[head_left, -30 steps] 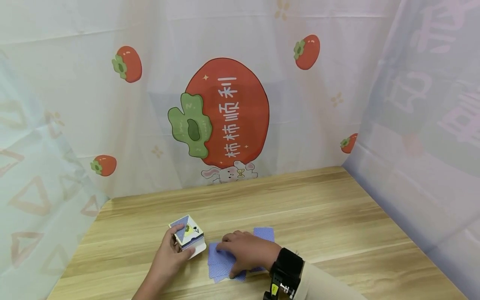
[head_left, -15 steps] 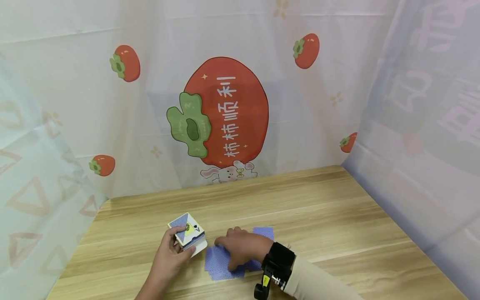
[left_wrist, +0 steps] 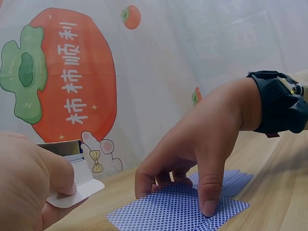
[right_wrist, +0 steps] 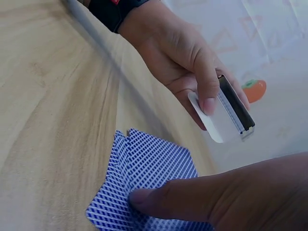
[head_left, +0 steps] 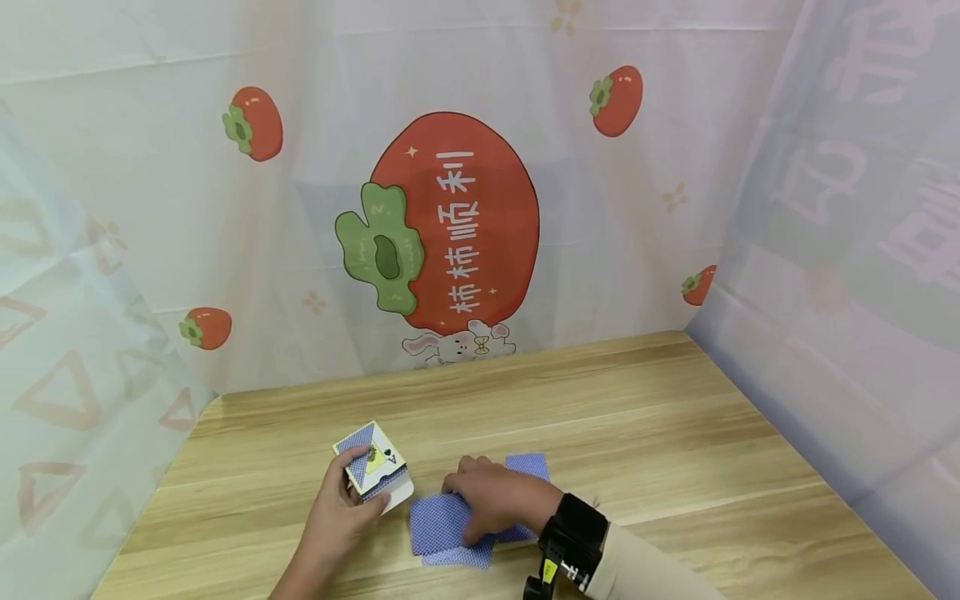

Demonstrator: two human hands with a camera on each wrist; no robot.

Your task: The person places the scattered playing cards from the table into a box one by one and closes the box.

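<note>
My left hand grips a small playing-card box with an ace design and a blue pattern on its face. Its white end flap hangs out, pressed by the thumb, and the dark mouth above shows a thin layer of card edges. Right of the box, my right hand reaches down over a loose pile of blue-backed playing cards. The right wrist view has the thumb on the patterned cards; in the left wrist view the fingers curl at the far edge, holding the upper cards between them.
More blue-backed cards lie right of the pile, partly covered by the right hand. The wooden table ends at a white curtain printed with persimmons, with side curtains at left and right. A black wrist camera sits on the right wrist.
The right hand slid a little left and came back right over the pile. The upper cards have turned and shifted against the lower ones. The left hand with the box has hardly moved.
</note>
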